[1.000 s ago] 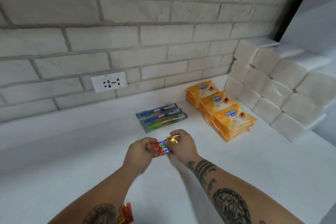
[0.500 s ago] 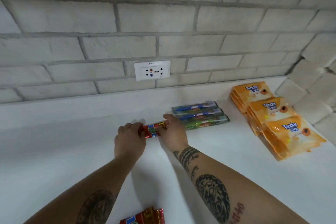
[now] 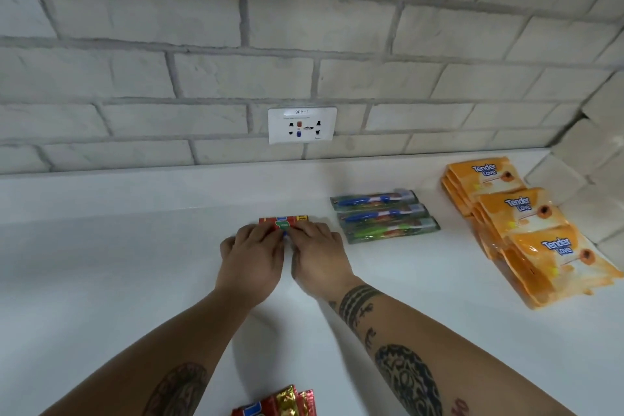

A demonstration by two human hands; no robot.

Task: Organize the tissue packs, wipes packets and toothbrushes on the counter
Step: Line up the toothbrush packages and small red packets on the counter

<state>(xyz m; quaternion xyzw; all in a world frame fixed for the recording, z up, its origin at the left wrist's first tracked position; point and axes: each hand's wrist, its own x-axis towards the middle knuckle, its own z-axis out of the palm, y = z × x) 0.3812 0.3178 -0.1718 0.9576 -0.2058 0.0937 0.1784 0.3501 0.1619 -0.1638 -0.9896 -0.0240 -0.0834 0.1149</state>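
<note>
Together, left hand [image 3: 251, 258] and right hand [image 3: 319, 258], grips closed on red packet [image 3: 283, 221].

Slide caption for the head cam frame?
Head view: left hand and right hand hold a red packet on the white counter, left of three packaged toothbrushes and orange wipes packets.

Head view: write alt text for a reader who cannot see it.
The left hand and right hand hold a red packet on a white counter. To its right lie three packed toothbrushes, then orange wipes packets. A socket sits on the brick wall behind.
</note>
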